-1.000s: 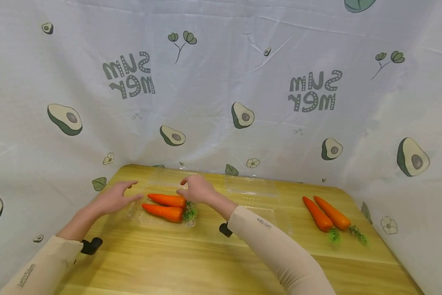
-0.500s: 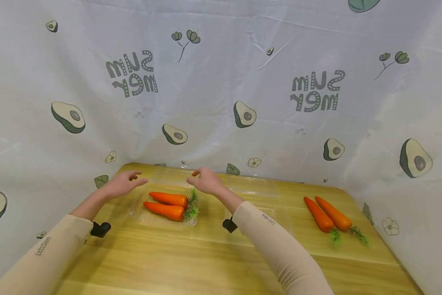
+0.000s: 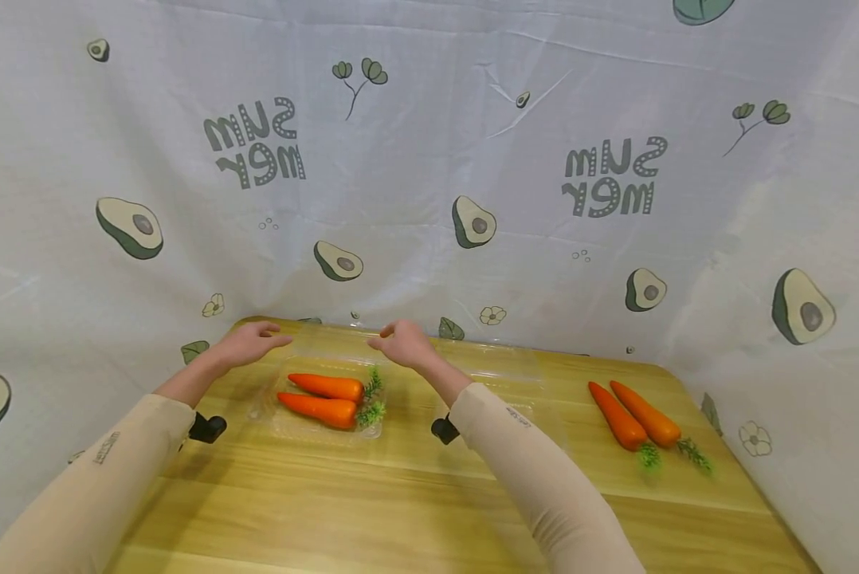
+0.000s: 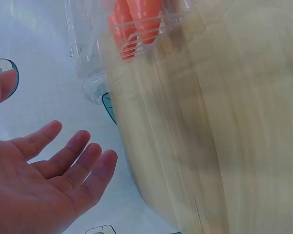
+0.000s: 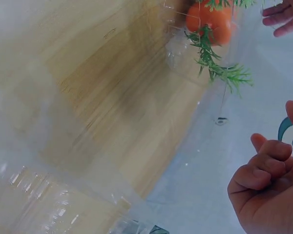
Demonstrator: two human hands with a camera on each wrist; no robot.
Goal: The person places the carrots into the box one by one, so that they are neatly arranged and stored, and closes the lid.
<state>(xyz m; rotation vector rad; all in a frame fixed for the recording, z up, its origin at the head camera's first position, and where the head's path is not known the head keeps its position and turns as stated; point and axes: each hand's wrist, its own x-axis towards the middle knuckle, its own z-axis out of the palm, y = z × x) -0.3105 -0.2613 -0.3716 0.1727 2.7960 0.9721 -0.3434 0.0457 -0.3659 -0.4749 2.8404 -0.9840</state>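
Note:
Two orange carrots (image 3: pixel 325 399) with green tops lie side by side in a clear plastic clamshell box (image 3: pixel 322 434). Its transparent lid (image 3: pixel 336 344) stands open toward the back. My left hand (image 3: pixel 249 344) hovers at the lid's left side; its fingers (image 4: pixel 63 161) are spread and hold nothing in the left wrist view. On the other side, my right hand (image 3: pixel 404 347) is near the lid's right edge. In the right wrist view its fingers (image 5: pixel 256 178) are loosely curled, apart from the thumb, with nothing visible between them.
A second clear clamshell box (image 3: pixel 497 363), hard to make out, stands open to the right, partly behind my right forearm. Two more carrots (image 3: pixel 630 418) lie on the wooden table (image 3: pixel 343 510) at the right. A printed curtain (image 3: pixel 401 175) hangs behind the table.
Both hands have moved back from beside the carrots toward the lid. The right hand has moved off the green tops, which now show fully. The carrots lie as before.

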